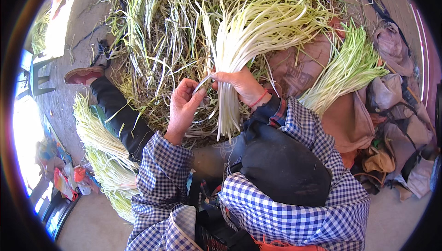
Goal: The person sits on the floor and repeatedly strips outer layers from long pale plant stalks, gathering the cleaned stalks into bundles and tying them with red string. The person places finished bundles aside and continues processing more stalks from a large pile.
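Observation:
My right hand (pixel 241 82), with a red cord at its wrist, is closed around a thick bundle of long white stalks with pale yellow-green leaves (pixel 255 40), like blanched chives. The cut ends hang below the fist and the leaves fan out to the upper right. Just left of it, my left hand (pixel 189 100) pinches a thin whitish strip (pixel 203 82) between thumb and fingers; its other end meets the right thumb. Beneath and beyond both hands lies a large heap of loose green stalks and brownish dry leaves (pixel 169 44).
Bundled pale stalks (pixel 107 161) lie beside my outstretched leg (pixel 119 109) at left. Another greener bundle (pixel 345 68) rests on brown sacking at right. Crumpled cloths and bags (pixel 400 130) are piled at far right. A plastic stool (pixel 39 75) and coloured bags (pixel 69 178) are at far left.

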`<move>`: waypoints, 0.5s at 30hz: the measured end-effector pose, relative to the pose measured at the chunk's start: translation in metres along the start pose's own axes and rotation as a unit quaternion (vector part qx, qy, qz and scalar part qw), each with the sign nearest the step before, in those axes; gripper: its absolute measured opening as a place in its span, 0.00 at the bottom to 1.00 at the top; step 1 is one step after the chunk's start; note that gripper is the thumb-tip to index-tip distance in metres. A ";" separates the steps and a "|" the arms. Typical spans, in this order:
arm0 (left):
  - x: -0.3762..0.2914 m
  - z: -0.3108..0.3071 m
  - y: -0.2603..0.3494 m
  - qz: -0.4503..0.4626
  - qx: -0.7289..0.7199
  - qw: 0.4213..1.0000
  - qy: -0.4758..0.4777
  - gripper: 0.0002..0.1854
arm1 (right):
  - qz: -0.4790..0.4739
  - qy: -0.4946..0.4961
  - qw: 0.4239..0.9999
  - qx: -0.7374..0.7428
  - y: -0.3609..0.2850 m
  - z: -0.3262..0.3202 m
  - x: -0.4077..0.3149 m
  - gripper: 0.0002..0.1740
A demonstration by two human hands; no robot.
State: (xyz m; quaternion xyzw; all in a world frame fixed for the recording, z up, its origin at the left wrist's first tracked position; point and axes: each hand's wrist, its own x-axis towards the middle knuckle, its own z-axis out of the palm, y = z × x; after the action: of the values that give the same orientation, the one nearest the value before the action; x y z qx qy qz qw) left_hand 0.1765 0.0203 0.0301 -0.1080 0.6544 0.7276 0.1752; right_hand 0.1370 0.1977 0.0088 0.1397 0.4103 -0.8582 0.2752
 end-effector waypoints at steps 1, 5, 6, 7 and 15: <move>-0.001 -0.001 0.003 -0.013 -0.013 1.000 -0.010 0.07 | 0.007 0.005 1.000 0.007 0.000 -0.001 0.000 0.16; 0.003 -0.004 0.011 -0.034 0.100 0.993 0.047 0.13 | -0.006 0.011 1.000 0.017 0.000 -0.004 0.000 0.15; 0.004 -0.003 0.012 -0.030 0.125 0.990 0.053 0.16 | -0.007 0.010 1.000 0.009 0.000 -0.004 0.000 0.15; 0.007 0.000 0.013 -0.026 0.150 0.987 0.060 0.18 | -0.011 -0.003 1.000 0.002 0.000 -0.005 -0.001 0.15; 0.026 0.025 0.017 0.018 0.076 0.997 0.027 0.12 | -0.013 -0.041 0.999 -0.029 -0.006 -0.004 -0.012 0.15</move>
State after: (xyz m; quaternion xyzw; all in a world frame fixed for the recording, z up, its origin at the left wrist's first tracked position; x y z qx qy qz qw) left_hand 0.1480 0.0465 0.0383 -0.1017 0.7144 0.6753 0.1524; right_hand 0.1430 0.2083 0.0154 0.0910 0.4255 -0.8544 0.2841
